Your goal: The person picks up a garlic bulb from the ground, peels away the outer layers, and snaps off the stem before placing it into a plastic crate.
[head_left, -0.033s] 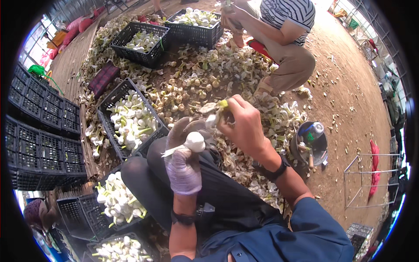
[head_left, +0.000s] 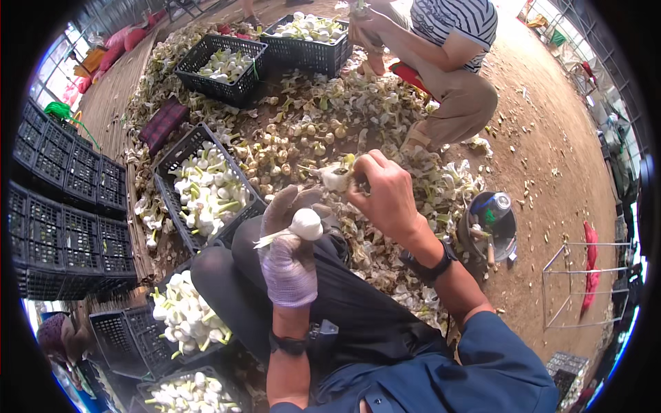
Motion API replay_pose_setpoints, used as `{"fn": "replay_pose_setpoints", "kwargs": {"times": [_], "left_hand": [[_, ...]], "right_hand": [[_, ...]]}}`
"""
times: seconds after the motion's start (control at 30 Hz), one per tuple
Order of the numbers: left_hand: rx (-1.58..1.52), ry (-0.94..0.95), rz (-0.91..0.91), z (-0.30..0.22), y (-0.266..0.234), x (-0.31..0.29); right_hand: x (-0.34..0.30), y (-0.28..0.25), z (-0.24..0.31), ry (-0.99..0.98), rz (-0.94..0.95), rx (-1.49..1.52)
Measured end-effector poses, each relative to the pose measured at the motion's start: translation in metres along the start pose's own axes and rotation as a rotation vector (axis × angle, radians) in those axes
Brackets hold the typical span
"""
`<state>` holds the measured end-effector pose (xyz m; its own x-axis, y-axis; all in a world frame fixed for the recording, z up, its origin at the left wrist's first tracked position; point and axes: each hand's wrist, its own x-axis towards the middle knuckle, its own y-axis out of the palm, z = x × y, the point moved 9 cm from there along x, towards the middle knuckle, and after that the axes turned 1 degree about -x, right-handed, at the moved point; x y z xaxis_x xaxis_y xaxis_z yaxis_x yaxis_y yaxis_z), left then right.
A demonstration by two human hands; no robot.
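My left hand (head_left: 288, 265), in a pale knitted glove, is closed around a garlic bulb (head_left: 306, 224). The bulb looks white and clean, with its short stem pointing left. Just up and right of it, my bare right hand (head_left: 384, 196) has thumb and fingers pinched together. Beside those fingertips hang whitish garlic skins (head_left: 335, 177) with a yellow-green bit, apart from the bulb. Their hold is partly hidden behind the fingers. Below on the ground lies a pile of brownish, unpeeled garlic bulbs (head_left: 286, 155).
A black crate (head_left: 160, 180) of white garlic stands left of my knee, with more filled crates below and at the back. Stacked black crates (head_left: 79, 172) line the left. A bucket (head_left: 467, 224) holding a bottle is at right. A person (head_left: 454, 89) sits across the peel pile.
The garlic skins by my right fingertips have shifted and spread differently, now lying a little higher. My left hand and its bulb have hardly moved.
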<state>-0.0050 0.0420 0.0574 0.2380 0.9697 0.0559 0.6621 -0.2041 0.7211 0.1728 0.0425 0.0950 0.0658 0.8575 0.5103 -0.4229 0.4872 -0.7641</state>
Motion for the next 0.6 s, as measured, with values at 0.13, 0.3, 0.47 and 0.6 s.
{"fn": "replay_pose_setpoints", "kwargs": {"times": [0.13,0.3,0.47,0.6], "left_hand": [[-0.028,0.033,-0.001,-0.003,-0.008,-0.004],[0.205,0.151,0.118,-0.015,-0.001,-0.006],[0.61,0.246,0.335,-0.017,0.03,-0.007],[0.418,0.112,0.074,-0.008,-0.001,-0.015]], "right_hand": [[-0.019,0.026,-0.037,0.075,0.296,-0.176],[-0.036,0.037,0.014,0.419,0.572,1.109],[-0.047,0.034,0.048,0.27,0.633,1.33],[-0.051,0.077,0.017,0.525,0.615,1.356]]}}
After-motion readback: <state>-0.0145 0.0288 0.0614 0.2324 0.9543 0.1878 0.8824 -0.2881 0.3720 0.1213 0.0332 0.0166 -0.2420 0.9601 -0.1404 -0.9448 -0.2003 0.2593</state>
